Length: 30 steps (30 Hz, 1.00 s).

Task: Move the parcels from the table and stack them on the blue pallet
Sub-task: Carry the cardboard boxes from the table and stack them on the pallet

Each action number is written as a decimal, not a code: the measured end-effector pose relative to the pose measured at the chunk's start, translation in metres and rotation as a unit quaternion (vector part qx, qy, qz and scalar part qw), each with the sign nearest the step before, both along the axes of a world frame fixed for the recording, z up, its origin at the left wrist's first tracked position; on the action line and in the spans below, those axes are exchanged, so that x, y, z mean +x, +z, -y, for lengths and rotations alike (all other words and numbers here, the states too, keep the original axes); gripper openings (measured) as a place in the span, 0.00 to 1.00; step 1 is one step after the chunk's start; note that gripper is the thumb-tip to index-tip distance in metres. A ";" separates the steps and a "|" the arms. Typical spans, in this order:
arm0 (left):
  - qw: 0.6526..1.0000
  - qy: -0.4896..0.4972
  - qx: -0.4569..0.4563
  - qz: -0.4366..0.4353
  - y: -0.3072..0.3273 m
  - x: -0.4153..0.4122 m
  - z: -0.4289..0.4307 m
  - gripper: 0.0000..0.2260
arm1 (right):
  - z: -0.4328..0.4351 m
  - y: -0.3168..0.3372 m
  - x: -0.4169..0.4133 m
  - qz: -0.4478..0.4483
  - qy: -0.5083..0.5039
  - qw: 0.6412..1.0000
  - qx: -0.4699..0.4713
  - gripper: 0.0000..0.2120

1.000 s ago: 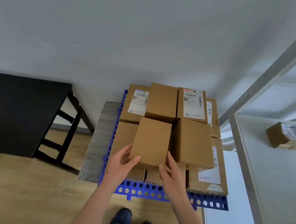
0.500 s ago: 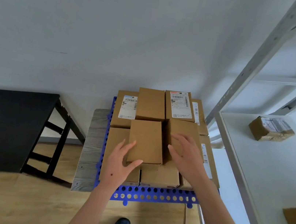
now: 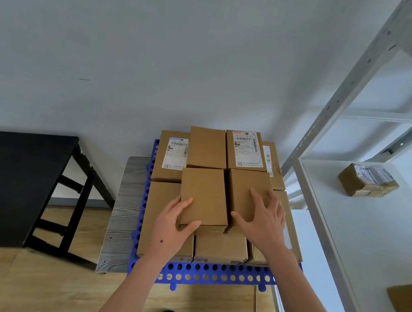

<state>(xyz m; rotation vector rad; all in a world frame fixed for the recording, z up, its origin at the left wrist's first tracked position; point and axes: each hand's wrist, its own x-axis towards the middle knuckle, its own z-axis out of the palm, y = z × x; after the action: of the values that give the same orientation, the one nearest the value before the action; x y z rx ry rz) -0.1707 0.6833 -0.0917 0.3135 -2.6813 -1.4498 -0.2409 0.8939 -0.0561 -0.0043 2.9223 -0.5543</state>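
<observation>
The right hand (image 3: 261,223) is moving off the left top box (image 3: 204,198) and is now lying flat on the right top box (image 3: 245,188) beside it.

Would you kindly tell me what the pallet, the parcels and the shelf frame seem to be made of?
Pallet: probably moulded plastic, glossy blue, with regular round holes and edge tabs. Parcels: matte brown cardboard, folded edges, some bearing white paper labels. Shelf frame: likely painted metal, pale grey, with punched holes along the upright.
</observation>
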 end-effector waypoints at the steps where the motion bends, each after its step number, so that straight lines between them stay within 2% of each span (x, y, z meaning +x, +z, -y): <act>1: 1.000 -0.003 0.002 0.001 0.000 -0.001 -0.001 0.29 | 0.000 -0.001 0.000 -0.002 0.001 1.000 -0.001 0.38; 13: 1.000 -0.017 -0.015 0.006 0.000 -0.008 -0.008 0.27 | 0.000 -0.004 -0.001 -0.017 0.023 0.999 0.018 0.36; 19: 0.999 0.004 -0.034 -0.004 0.005 -0.001 -0.017 0.26 | -0.002 -0.005 -0.001 -0.031 0.060 0.997 0.027 0.31; 25: 0.997 0.021 -0.075 -0.023 0.019 0.004 -0.018 0.25 | -0.002 0.003 0.004 -0.036 0.083 0.996 0.000 0.27; 30: 0.992 0.057 -0.090 -0.071 0.037 0.017 -0.013 0.20 | 0.001 0.020 0.010 -0.060 0.104 0.992 -0.036 0.25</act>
<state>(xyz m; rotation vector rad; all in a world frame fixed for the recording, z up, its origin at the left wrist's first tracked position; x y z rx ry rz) -0.1538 0.6966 -0.0546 0.3306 -2.6085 -1.1445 -0.2305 0.8928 -0.0356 -0.3582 2.9654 -0.6440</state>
